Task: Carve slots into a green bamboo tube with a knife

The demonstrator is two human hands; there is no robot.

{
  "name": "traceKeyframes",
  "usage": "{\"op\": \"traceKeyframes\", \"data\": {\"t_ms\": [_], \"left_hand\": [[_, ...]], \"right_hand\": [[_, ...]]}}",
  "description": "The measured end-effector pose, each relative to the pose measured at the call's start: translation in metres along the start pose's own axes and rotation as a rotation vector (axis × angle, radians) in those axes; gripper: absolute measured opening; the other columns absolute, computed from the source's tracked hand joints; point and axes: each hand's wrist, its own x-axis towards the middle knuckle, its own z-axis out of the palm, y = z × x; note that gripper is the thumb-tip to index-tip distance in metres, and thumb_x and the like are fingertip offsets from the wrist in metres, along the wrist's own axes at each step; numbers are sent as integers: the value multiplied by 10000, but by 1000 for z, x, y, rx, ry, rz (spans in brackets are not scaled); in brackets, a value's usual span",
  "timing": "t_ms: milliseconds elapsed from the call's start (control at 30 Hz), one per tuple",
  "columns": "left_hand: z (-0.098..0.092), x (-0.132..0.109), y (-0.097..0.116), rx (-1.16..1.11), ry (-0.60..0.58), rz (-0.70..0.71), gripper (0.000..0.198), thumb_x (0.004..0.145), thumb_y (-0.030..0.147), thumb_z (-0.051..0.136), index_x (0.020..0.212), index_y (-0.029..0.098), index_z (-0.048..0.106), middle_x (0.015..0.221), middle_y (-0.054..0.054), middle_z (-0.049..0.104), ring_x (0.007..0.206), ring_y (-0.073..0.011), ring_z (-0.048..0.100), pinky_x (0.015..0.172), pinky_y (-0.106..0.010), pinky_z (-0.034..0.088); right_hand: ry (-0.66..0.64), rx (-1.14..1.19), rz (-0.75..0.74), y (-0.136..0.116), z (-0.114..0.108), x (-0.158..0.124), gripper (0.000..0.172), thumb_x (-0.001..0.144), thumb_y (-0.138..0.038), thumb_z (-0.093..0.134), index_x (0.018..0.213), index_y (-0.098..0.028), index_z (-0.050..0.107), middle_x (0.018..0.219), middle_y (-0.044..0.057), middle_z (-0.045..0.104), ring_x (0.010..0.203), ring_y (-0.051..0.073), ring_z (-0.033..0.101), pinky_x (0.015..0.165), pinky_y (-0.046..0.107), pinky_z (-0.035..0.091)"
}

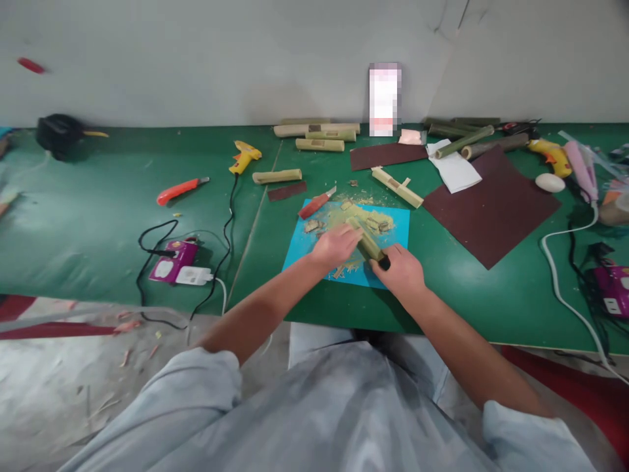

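At left lie one purple power box (184, 254), a white adapter (194, 275) touching it, and, farther back, one yellow glue gun (244, 157). One pixelated panel (384, 98) stands against the wall (196, 65); one white egg-shaped item (550, 183) lies near a pink tool (580, 170).

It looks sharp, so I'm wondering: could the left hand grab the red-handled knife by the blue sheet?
Probably yes: the red-handled knife lies close to the left hand, with only low scraps nearby, though that hand is busy at the bamboo piece.
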Motion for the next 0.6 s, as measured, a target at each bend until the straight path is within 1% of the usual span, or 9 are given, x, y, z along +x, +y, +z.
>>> {"op": "traceKeyframes", "data": {"t_ms": [100, 233, 333, 367, 467, 533, 600], "left_hand": [[4, -4, 9, -21, 80, -12, 373, 1060, 312, 364, 1138, 137, 684, 953, -108, 698, 925, -202, 669, 837, -344, 567], [5, -3, 15, -66, 29, 94, 357, 1056, 309, 375, 1129, 152, 688, 886, -87, 688, 868, -188, 664, 784, -318, 565], [2, 0, 12, -43, 80, 15, 363, 1056, 308, 374, 1088, 146, 697, 885, -91, 689, 862, -194, 660, 786, -330, 563], [1, 0, 11, -37, 81, 5, 358, 1054, 310, 381, 1096, 143, 695, 883, -91, 688, 857, -196, 658, 783, -334, 562], [-1, -2, 8, -73, 3, 81, 344, 1050, 321, 401, 1156, 156, 685, 868, -83, 688, 846, -190, 661, 774, -323, 560], [-2, -2, 5, -91, 27, 42, 341, 1051, 322, 404, 1138, 166, 694, 883, -84, 699, 858, -189, 668, 787, -323, 563], [-3, 0, 2, -85, 86, -55, 335, 1049, 317, 415, 1103, 162, 707, 916, -92, 711, 883, -195, 676, 812, -333, 566]], "right_hand": [[-7, -8, 1, -1, 0, 1, 283, 889, -456, 600, 890, -181, 665, 873, 76, 667, 792, 201, 601, 662, 305, 388], [-36, -14, 1, -1, 0, 1, 293, 898, -462, 590, 902, -180, 668, 879, 76, 671, 783, 196, 600, 657, 305, 382], [-17, -16, 2, 0, 0, 1, 310, 899, -476, 586, 918, -178, 670, 884, 76, 671, 794, 197, 602, 671, 306, 388], [-16, -16, -2, 0, 0, 1, 309, 900, -474, 584, 915, -178, 670, 879, 75, 671, 792, 197, 602, 670, 306, 388], [-28, -13, -13, -1, -1, 1, 295, 904, -462, 578, 900, -181, 668, 869, 75, 673, 782, 198, 601, 662, 306, 386], [-21, -15, -7, -2, -1, 1, 290, 898, -461, 583, 901, -185, 669, 869, 75, 675, 781, 202, 601, 659, 308, 386], [-13, -17, 2, -2, -1, 1, 287, 893, -461, 589, 909, -186, 671, 875, 76, 678, 784, 205, 603, 660, 308, 386]]}}
